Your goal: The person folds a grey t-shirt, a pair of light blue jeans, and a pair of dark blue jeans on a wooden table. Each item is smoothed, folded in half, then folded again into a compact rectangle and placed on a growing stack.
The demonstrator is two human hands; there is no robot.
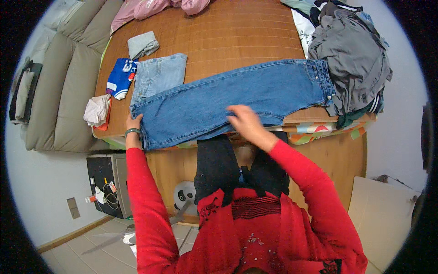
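A pair of blue jeans point(228, 93), folded lengthwise, lies across the front of the bed, its waistband to the right and leg hems to the left. My left hand point(133, 124) pinches the hem end at the left corner, its thumb on top of the denim. Over the near edge of the legs, around mid-length, is my right hand point(247, 122), slightly blurred, with thumb and fingers apart. Partly beneath the jeans' left end sits a folded light-blue denim piece point(160, 73).
Beside it lie a blue printed garment point(120, 78), a folded grey cloth point(143, 44) and a whitish folded cloth point(97, 110). A heap of grey and dark clothes point(349, 52) fills the right side. A leather headboard point(64, 86) stands left; pink bedding point(155, 8) is at the far edge.
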